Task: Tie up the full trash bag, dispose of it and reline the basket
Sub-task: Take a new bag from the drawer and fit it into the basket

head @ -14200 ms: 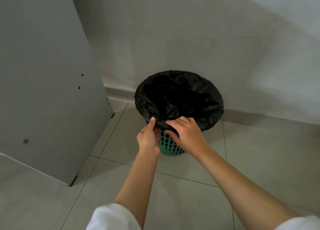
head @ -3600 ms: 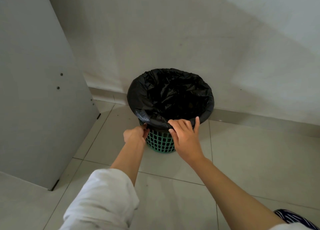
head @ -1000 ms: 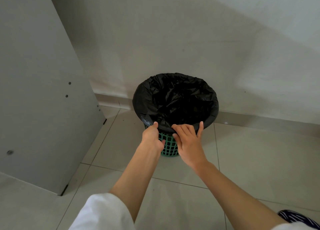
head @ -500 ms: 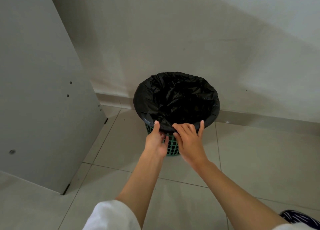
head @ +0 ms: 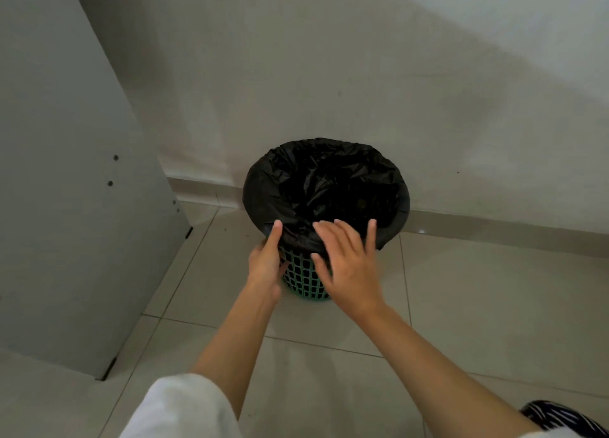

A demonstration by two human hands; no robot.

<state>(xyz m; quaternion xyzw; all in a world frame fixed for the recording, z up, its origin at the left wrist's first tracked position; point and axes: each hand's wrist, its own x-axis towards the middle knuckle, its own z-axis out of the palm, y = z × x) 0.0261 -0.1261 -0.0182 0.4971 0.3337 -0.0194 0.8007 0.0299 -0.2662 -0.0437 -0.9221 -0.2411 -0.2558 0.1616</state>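
Note:
A small green lattice basket (head: 304, 281) stands on the tiled floor against the wall. A black trash bag (head: 326, 187) lines it, its edge folded down over the rim all round. My left hand (head: 267, 263) rests at the basket's near left side, thumb up against the folded bag edge, fingers loose. My right hand (head: 349, 263) hovers flat over the near rim with fingers spread, slightly blurred, holding nothing. The inside of the bag is dark and I cannot see any contents.
A grey panel (head: 66, 190) with screw heads stands at the left, its corner on the floor. A white wall (head: 362, 74) with a low skirting runs behind the basket. Striped dark cloth (head: 566, 418) shows at the bottom right.
My right hand has lifted off the bag's edge and spread flat. My left hand has opened a little along the rim. The basket has not moved.

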